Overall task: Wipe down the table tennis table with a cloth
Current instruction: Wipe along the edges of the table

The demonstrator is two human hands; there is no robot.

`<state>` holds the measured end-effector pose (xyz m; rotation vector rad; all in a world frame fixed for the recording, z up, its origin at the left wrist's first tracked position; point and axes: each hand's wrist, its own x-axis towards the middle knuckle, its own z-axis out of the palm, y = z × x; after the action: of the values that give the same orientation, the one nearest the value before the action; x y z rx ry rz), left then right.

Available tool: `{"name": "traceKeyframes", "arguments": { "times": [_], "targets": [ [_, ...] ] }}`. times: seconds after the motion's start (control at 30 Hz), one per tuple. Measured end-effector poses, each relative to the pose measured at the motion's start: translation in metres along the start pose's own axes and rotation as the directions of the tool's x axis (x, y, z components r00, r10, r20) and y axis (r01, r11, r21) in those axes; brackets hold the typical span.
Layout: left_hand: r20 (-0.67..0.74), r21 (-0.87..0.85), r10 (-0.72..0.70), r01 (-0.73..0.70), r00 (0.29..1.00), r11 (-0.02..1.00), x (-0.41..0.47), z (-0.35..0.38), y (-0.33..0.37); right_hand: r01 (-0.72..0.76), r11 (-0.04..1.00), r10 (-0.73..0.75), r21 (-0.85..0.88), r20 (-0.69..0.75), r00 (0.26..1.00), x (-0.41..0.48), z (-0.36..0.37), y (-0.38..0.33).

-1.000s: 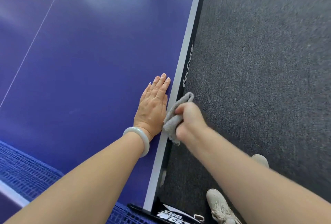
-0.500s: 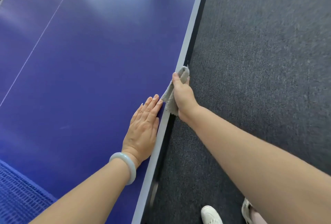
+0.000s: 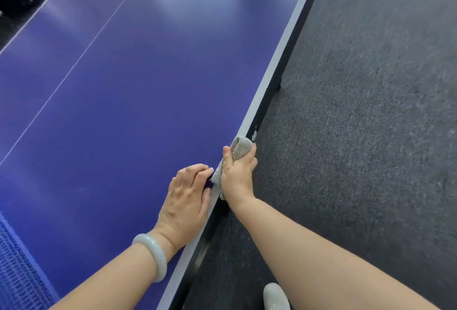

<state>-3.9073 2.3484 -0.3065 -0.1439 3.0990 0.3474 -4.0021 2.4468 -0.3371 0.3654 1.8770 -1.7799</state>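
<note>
Right hand grips cloth, wrapped over table edge — unwiped edge runs ahead, up-right from the hand. Left hand holds nothing — rests on top, just beside.

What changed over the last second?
The right hand slid the cloth forward along the table edge, away from the net; the left hand followed, its flat fingers now bent. Same grip on the cloth; left hand still on the table.
</note>
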Motion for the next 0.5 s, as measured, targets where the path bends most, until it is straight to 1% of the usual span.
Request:
{"name": "traceKeyframes", "arguments": {
  "times": [0.13,0.23,0.33,0.43,0.5],
  "targets": [
    [-0.037,0.011,0.006,-0.006,0.999,1.0,0.071,0.009,0.018,0.007,1.0,-0.007,0.013,-0.02,1.0,0.01,0.0,-0.004],
    [-0.068,-0.018,-0.035,0.034,0.997,0.999,0.133,0.009,0.023,-0.001,1.0,0.001,0.005,-0.074,0.997,0.055,-0.014,-0.028],
    [-0.102,-0.042,-0.014,0.009,0.995,0.999,0.194,0.006,0.029,-0.01,1.0,0.008,-0.025,-0.08,0.997,0.096,-0.03,-0.056],
    [-0.039,0.001,0.045,-0.045,0.998,0.999,0.25,0.005,0.04,-0.011,0.997,0.006,-0.07,-0.07,0.998,0.095,-0.033,-0.059],
    [0.033,0.039,0.068,-0.07,0.997,0.997,0.276,0.011,0.042,-0.019,0.999,0.016,-0.042,-0.063,0.998,0.097,-0.034,-0.058]
  ]
}}
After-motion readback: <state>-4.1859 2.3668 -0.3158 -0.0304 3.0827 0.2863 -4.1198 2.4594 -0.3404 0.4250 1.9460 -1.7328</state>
